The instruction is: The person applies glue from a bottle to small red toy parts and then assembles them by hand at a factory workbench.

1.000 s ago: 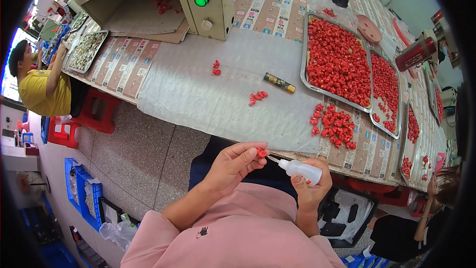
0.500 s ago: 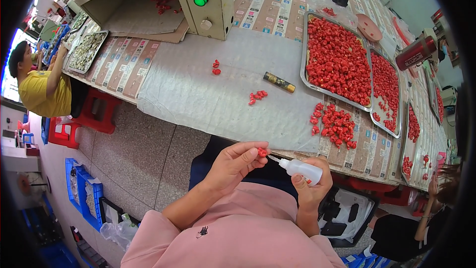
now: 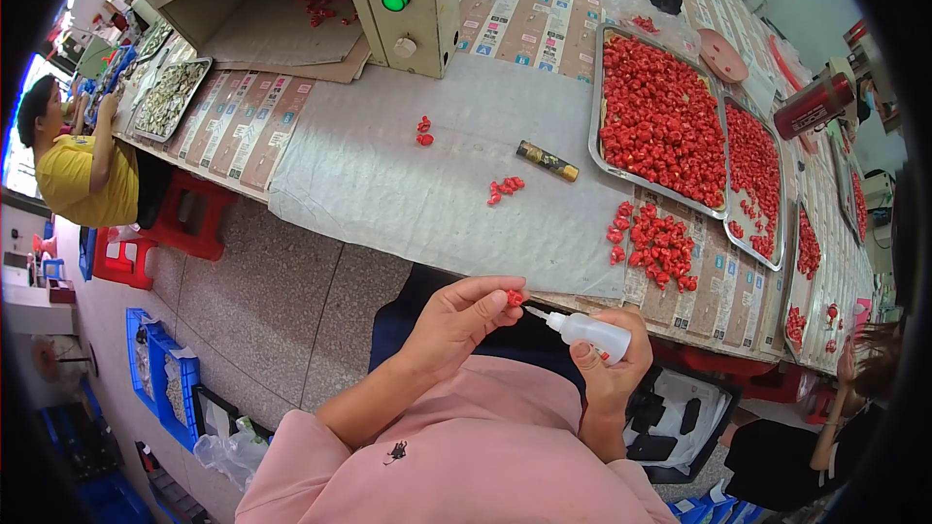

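Between the thumb and fingers of my left hand (image 3: 464, 320) is a small glossy red piece (image 3: 514, 298), its exact kind too small to make out. My right hand (image 3: 619, 364) wraps round a white squeeze bottle (image 3: 594, 335), whose thin dark nozzle tip points left at the red piece, close to it. Both hands are over my lap, just off the table's front edge. On the grey sheet (image 3: 388, 204) lie a small cluster of red pieces (image 3: 505, 190), a second little group (image 3: 424, 131) and a dark patterned cylinder (image 3: 547, 161). A larger heap of red pieces (image 3: 663, 245) lies to the right.
Metal trays of red pieces (image 3: 660, 121) stand at the right, near a dark red flask (image 3: 815, 105). A beige machine (image 3: 403, 15) with red and green buttons is at the back left. A person in yellow (image 3: 92, 175) sits left; another person (image 3: 806, 446) is at right.
My hands and the bottle stay almost where they were. At the far left, the person in yellow has shifted an arm slightly.
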`<state>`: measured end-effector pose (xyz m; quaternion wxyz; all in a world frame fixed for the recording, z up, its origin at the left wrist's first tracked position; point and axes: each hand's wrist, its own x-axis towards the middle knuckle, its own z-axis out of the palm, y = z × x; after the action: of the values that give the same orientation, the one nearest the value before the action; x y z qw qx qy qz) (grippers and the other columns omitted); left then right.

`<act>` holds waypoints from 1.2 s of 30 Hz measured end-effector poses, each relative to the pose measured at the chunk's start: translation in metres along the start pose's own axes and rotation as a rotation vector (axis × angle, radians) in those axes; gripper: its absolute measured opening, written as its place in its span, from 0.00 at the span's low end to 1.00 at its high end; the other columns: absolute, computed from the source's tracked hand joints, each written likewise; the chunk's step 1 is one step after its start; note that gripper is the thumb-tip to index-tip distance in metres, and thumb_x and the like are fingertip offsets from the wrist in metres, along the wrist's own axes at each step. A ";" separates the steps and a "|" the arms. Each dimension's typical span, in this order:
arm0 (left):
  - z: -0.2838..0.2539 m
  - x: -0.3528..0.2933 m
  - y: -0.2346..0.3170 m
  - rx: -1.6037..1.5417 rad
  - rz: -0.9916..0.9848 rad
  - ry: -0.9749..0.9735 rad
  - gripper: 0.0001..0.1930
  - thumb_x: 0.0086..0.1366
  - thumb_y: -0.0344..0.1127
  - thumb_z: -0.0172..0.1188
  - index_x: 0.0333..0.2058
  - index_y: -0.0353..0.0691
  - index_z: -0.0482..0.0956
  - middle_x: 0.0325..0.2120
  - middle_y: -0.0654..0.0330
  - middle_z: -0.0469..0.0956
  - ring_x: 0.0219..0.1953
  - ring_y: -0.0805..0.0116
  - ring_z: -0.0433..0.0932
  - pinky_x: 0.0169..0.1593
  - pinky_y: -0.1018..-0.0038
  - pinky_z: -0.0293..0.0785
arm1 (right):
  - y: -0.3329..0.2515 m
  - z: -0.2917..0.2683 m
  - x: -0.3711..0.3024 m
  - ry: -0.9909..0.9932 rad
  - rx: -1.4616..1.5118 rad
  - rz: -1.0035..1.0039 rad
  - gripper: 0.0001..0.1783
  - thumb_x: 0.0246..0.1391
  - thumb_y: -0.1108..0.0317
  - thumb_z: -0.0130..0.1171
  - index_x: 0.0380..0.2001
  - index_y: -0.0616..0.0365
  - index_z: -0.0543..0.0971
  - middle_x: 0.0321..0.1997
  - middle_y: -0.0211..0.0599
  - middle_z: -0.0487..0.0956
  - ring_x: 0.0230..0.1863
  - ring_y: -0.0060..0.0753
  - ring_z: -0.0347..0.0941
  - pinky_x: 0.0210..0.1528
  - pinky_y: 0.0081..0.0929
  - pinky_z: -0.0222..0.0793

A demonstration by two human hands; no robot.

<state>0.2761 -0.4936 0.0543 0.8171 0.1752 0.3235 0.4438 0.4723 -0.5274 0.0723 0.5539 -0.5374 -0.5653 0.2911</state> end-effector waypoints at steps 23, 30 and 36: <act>-0.011 -0.006 0.008 -0.202 -0.007 -0.021 0.13 0.62 0.26 0.55 0.46 0.35 0.73 0.43 0.56 0.76 0.44 0.69 0.77 0.50 0.76 0.74 | 0.041 0.048 0.067 0.021 -0.126 0.055 0.17 0.46 0.71 0.65 0.40 0.63 0.73 0.38 0.36 0.76 0.40 0.26 0.72 0.45 0.24 0.67; -0.019 -0.010 0.013 -0.203 0.023 -0.023 0.14 0.63 0.26 0.54 0.47 0.33 0.72 0.42 0.58 0.76 0.45 0.70 0.75 0.51 0.76 0.72 | 0.056 0.057 0.072 0.033 -0.107 0.109 0.21 0.50 0.74 0.61 0.47 0.64 0.67 0.46 0.38 0.73 0.46 0.27 0.70 0.52 0.26 0.64; -0.027 -0.013 0.022 -0.226 0.060 0.010 0.13 0.62 0.26 0.55 0.47 0.33 0.72 0.42 0.57 0.76 0.44 0.70 0.76 0.50 0.76 0.72 | 0.012 0.062 0.048 0.256 -0.447 -0.234 0.21 0.46 0.78 0.61 0.46 0.65 0.69 0.44 0.41 0.74 0.42 0.34 0.72 0.48 0.27 0.66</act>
<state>0.2393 -0.4920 0.0522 0.8164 0.0893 0.2702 0.5025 0.4270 -0.4638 0.0629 0.5183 -0.6098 -0.5991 0.0233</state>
